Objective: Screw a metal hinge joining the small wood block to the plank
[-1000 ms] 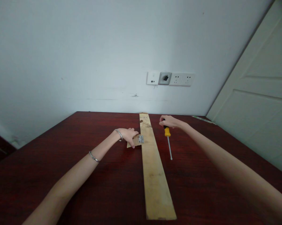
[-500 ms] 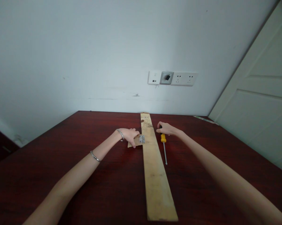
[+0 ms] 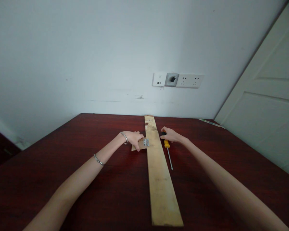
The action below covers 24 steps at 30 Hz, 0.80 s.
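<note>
A long, pale wooden board (image 3: 161, 183) lies lengthwise on the dark red table. A small metal hinge (image 3: 146, 142) bridges its left edge and a short, thin wooden piece (image 3: 141, 145). My left hand (image 3: 134, 139) is closed on that short piece, thumb toward me and fingers at its far side. To the right of the board, my right hand (image 3: 171, 134) grips the black end of a screwdriver (image 3: 167, 144) with a yellow and black handle. The screwdriver's metal shaft points toward me, low over or on the table; I cannot tell whether it touches.
The table (image 3: 106, 199) meets a white wall (image 3: 110, 57) at its far edge. Wall sockets (image 3: 189, 81) sit above it. A thin, light strip (image 3: 211, 123) lies at the far right corner, beside a pale panelled door (image 3: 267, 96).
My right hand has shifted slightly toward me, and more of the screwdriver's black handle end shows. Its tip has swung a little to the right. My left hand stays on the short wooden piece.
</note>
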Each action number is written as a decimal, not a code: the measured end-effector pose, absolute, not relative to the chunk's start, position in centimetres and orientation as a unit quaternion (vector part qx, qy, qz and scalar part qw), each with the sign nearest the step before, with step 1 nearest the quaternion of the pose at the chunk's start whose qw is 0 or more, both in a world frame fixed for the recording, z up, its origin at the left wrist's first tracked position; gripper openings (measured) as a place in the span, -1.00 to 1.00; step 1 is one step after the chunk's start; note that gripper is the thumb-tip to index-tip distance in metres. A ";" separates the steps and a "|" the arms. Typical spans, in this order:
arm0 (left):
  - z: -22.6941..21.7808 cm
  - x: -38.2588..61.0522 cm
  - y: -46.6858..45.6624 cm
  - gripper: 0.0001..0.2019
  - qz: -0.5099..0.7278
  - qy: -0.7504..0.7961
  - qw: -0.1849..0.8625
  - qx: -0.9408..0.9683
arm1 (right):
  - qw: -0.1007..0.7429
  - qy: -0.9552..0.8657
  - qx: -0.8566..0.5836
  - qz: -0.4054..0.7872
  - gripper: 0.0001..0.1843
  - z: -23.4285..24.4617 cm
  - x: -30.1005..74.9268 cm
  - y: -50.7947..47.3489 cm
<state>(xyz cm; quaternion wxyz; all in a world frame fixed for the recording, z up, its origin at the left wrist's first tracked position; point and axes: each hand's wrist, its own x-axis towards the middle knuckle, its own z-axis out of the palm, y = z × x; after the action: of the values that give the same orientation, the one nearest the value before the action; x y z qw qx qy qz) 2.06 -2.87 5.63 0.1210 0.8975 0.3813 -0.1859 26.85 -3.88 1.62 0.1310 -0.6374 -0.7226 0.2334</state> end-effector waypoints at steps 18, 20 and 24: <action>5.7 2.0 -2.8 -0.19 -0.199 0.373 0.099 0.901 | 0.322 -0.818 -0.452 0.150 -0.67 1.7 23.2 -4.9; 5.6 2.0 -2.8 -0.20 -0.200 0.371 0.098 0.901 | 0.317 -0.817 -0.443 0.189 -0.58 0.9 22.2 -4.9; 5.5 2.0 -2.7 -0.22 -0.191 0.371 0.097 0.903 | 0.312 -0.825 -0.420 0.214 -0.58 0.0 21.3 -4.8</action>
<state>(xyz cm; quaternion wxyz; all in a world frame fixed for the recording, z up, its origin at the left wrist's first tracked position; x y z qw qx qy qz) 1.98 -2.66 5.53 0.0974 0.9033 0.3713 -0.1914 21.32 -4.82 -0.01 0.3120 -0.4202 -0.8248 0.2141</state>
